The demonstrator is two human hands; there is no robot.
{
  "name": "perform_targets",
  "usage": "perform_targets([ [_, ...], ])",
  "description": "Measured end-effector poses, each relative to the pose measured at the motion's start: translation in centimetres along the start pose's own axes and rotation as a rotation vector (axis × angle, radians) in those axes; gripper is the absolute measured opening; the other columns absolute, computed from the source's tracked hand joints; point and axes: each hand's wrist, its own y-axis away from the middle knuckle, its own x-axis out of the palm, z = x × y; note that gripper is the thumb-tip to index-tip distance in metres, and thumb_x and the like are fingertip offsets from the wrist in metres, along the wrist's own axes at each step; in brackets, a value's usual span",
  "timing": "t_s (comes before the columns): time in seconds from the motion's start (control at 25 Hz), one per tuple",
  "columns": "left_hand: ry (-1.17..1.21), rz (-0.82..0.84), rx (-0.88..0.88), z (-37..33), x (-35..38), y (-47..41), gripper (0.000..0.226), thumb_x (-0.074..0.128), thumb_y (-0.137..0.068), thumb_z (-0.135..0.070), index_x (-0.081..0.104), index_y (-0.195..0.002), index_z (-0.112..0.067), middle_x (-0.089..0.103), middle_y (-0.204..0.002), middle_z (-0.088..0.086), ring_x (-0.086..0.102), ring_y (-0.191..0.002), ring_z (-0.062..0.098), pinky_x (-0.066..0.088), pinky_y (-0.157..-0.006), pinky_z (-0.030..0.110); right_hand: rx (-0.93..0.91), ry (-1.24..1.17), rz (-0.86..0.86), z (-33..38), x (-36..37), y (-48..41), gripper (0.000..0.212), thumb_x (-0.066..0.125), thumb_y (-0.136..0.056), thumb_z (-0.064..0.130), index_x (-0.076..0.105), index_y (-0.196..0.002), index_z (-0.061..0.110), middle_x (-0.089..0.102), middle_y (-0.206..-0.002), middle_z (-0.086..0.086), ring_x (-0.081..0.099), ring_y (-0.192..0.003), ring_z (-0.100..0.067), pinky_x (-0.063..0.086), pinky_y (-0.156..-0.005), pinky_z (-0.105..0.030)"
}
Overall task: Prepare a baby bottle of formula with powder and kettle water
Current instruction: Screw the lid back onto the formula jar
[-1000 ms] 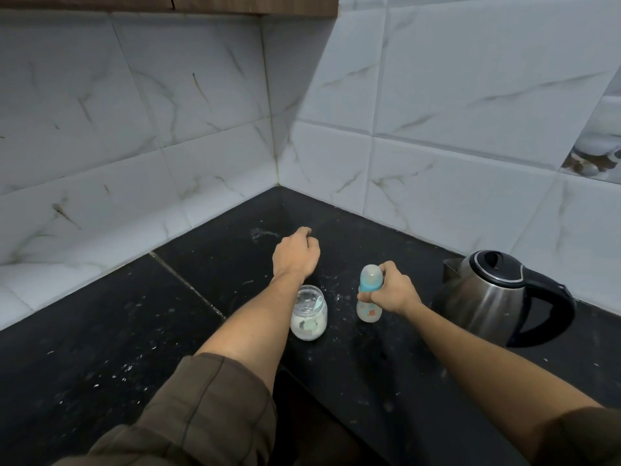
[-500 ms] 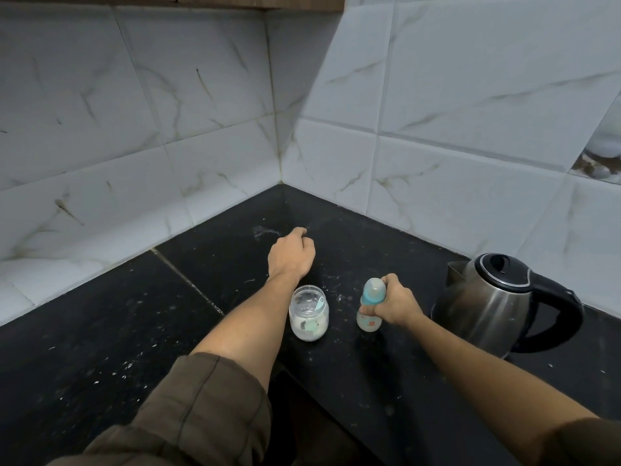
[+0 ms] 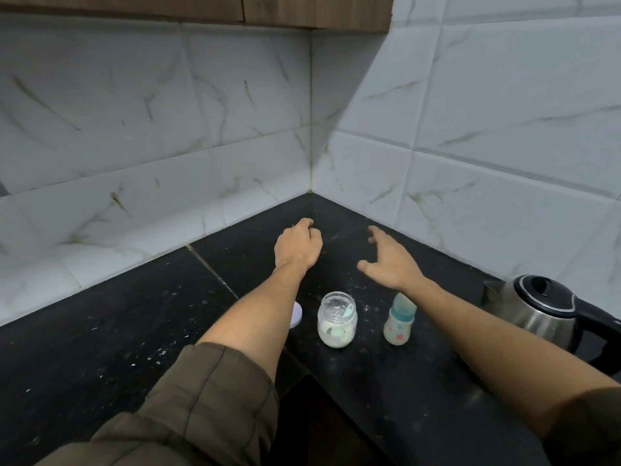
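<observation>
A small baby bottle (image 3: pixel 399 320) with a teal teat cap stands upright on the black counter (image 3: pixel 134 317). Left of it stands an uncapped glass jar (image 3: pixel 337 319) holding white powder and a teal scoop. A steel kettle (image 3: pixel 541 311) with a black lid and handle sits at the right. My right hand (image 3: pixel 389 258) hovers beyond the bottle with fingers spread, holding nothing. My left hand (image 3: pixel 297 246) is stretched toward the corner, its fingers loosely curled downward with nothing visible in them.
A pale round lid (image 3: pixel 297 314) peeks out beside my left forearm, left of the jar. White marble-look tiled walls meet in a corner behind the hands. Wooden cabinets (image 3: pixel 201 8) hang above. White specks dot the counter.
My right hand has let go of the baby bottle and moved forward past it, fingers now spread. The bottle stands alone. The view has tilted upward.
</observation>
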Motion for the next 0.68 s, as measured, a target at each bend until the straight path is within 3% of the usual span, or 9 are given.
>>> perform_targets([
  [0.12,-0.038,-0.022,0.000,2.0,-1.7,-0.7,0.044,0.039,-0.105,-0.030,0.055,-0.145,-0.021,0.071,-0.126,0.009,0.064,-0.115,0.033,0.052,-0.096,0.041,-0.170,0.239,0.164,4.6,2.9,-2.1,0.083,0.073,-0.087,0.037,0.037,-0.159,0.021,0.056,-0.149,-0.008,0.059,-0.130,-0.029,0.053,-0.105,-0.046],
  [0.28,-0.109,-0.005,-0.001,5.1,-3.4,-1.1,0.043,0.039,-0.105,-0.029,0.055,-0.143,-0.020,0.072,-0.120,0.010,0.066,-0.111,0.033,0.052,-0.090,0.041,-0.266,0.387,0.407,8.5,8.3,-4.1,0.078,0.077,-0.086,0.036,0.043,-0.154,0.021,0.060,-0.140,-0.008,0.061,-0.123,-0.028,0.056,-0.098,-0.045],
  [0.68,-0.201,0.098,0.018,10.5,-3.3,-3.5,0.044,0.032,-0.109,-0.037,0.058,-0.140,-0.019,0.074,-0.114,0.006,0.067,-0.103,0.028,0.049,-0.083,0.038,-0.322,0.600,0.700,10.0,17.5,-5.8,0.094,0.079,-0.084,0.026,0.030,-0.164,0.031,0.051,-0.150,-0.008,0.054,-0.135,-0.032,0.055,-0.101,-0.045],
])
